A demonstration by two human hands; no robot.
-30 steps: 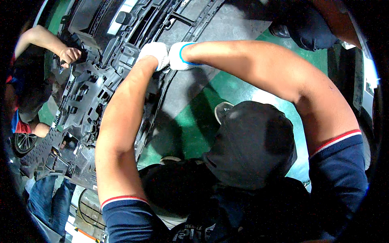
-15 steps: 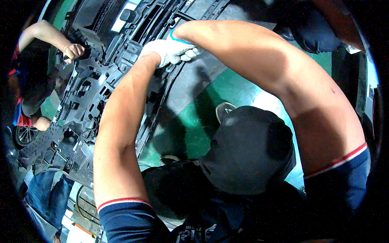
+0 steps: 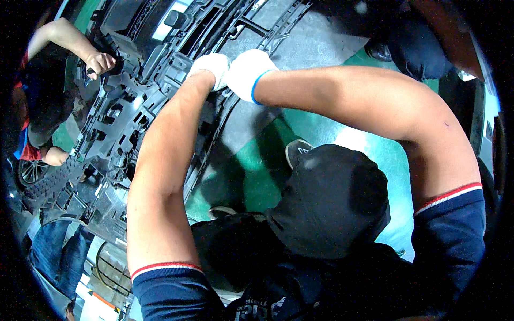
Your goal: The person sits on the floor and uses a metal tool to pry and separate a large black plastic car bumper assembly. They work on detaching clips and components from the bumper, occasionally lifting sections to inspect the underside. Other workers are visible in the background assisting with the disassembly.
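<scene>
My left hand point(image 3: 213, 69) and my right hand point(image 3: 248, 75) both wear white knitted gloves, the right with a blue cuff edge. They meet side by side over the near right edge of a large black plastic car-part assembly point(image 3: 122, 122), full of slots, ribs and clips. Both look closed, their backs toward me and the fingers curled out of sight. Whatever they may hold is hidden. Long dark rails point(image 3: 257, 29) of the assembly run just beyond my hands.
At the left, another person's hand point(image 3: 100, 63) is closed over the assembly. A wheel point(image 3: 33, 171) shows at the far left, above someone's jeans point(image 3: 60, 257). Another person's dark-clothed leg point(image 3: 420, 51) is at upper right. Below lies a green and grey floor point(image 3: 257, 176).
My right hand has come back toward me and its wrist has lowered, so its glove now shows beside the left one. My left hand has shifted slightly right. The other person's hand stays about the same.
</scene>
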